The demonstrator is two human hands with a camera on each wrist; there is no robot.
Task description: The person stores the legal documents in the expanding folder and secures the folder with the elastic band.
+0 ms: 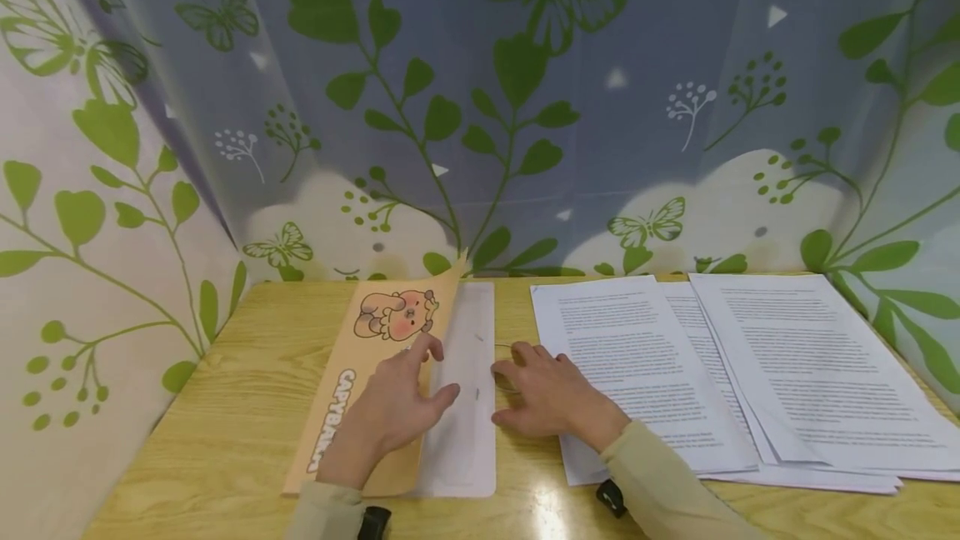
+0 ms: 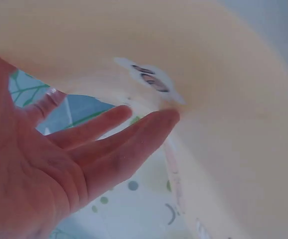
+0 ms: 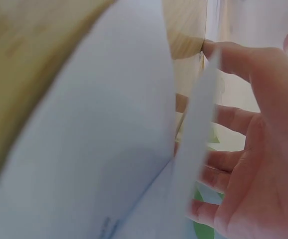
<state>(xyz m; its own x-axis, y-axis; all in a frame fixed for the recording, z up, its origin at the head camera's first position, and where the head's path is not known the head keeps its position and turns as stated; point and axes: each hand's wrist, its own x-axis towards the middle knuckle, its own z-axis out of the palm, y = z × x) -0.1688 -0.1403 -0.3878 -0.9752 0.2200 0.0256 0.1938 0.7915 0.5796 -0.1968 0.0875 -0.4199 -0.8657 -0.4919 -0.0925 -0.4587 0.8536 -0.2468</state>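
An orange folder (image 1: 382,357) printed with a cartoon capybara lies on the table, its front cover partly lifted and bowed. Below the cover a whitish inner page (image 1: 465,440) shows. My left hand (image 1: 397,407) is over the cover's raised edge, fingers loosely bent; in the left wrist view the fingertips (image 2: 169,117) meet the cover. My right hand (image 1: 551,394) is low at the folder's right edge, fingers spread and slightly bent, beside a thin curved cord (image 1: 506,346). Whether its fingertips touch the folder is unclear. Nothing is visibly gripped in either hand.
To the right lie printed sheets (image 1: 622,357), partly under my right wrist, and a second overlapping stack (image 1: 825,357) farther right. The wooden table (image 1: 202,423) ends at a leaf-and-butterfly patterned curtain (image 1: 465,107) at the back and sides.
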